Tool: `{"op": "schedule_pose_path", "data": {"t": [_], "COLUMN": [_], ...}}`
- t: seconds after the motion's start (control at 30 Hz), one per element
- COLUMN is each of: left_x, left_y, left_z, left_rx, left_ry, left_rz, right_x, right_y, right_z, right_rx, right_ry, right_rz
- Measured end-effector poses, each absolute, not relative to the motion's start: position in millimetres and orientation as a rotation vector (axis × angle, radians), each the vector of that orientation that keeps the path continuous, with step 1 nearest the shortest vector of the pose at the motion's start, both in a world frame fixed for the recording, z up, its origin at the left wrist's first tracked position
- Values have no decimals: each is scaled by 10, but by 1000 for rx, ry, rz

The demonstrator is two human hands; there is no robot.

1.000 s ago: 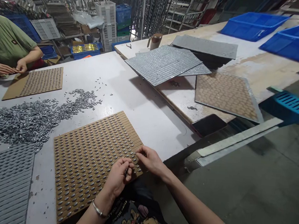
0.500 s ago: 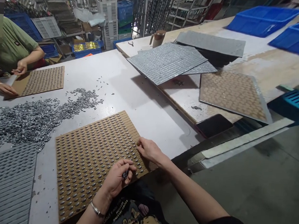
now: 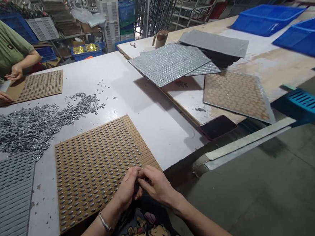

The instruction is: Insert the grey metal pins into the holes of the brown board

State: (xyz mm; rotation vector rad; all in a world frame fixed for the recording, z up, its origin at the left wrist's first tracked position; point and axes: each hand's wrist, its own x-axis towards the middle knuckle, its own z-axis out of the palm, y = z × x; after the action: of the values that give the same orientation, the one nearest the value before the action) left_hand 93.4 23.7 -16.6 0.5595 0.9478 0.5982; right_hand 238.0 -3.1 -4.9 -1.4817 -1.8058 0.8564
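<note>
Curling round a few dark pieces (image 3: 137, 183), the fingers of your left hand (image 3: 126, 189) are closed, just above the near edge of the board (image 3: 140, 145). Your right hand (image 3: 158, 185) meets them, thumb and fingertips bent inward; whether they pinch a piece, you cannot tell from here, as the tips are hidden.

The board lies flat on the white table (image 3: 43, 200), right under and ahead of your hands. Its ridged face carries rows of pieces, with a bare strip along the right side. It looks light and fairly stiff, best held by its edges, level, since a tilt or knock might shift the rows. The pieces look hard, smooth and tiny, likely slippery; a light fingertip pinch across the narrow middle should suit them.

To your left is a grey board (image 3: 5, 208), partly covered in pieces, and just past it the loose pile (image 3: 24, 126). To your right, a phone (image 3: 218, 127) rests at the edge of the wooden table (image 3: 277, 58). Farther on come overlapping silvery sheets (image 3: 169, 63), then a mug (image 3: 161, 40). Across on the left, a person (image 3: 10, 48) works at another board (image 3: 17, 87). Blue tubs (image 3: 266, 22) sit far right.
</note>
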Motion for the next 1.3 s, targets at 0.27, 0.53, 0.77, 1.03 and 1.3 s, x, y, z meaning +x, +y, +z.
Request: {"op": "schedule_pose_path", "data": {"t": [0.27, 0.53, 0.77, 1.03, 1.3], "left_x": [818, 863, 850, 790, 743], "left_y": [369, 322, 225, 262, 372], "left_z": [-114, -149, -103, -222, -126], "left_rx": [583, 301, 274, 591, 475], "left_ry": [884, 817, 890, 1036, 1024], "left_rz": [482, 538, 512, 580, 643], "right_x": [2489, 2530, 2840, 2679, 2628], "right_y": [86, 147, 348, 535, 614], "right_z": [-63, -156, -211, -299, -340], "right_rx": [-1411, -1349, -1630, -1767, -1914], "right_ry": [-1426, -902, -1244, -1694, -1637], "right_rz": [1174, 1498, 1099, 828, 850]}}
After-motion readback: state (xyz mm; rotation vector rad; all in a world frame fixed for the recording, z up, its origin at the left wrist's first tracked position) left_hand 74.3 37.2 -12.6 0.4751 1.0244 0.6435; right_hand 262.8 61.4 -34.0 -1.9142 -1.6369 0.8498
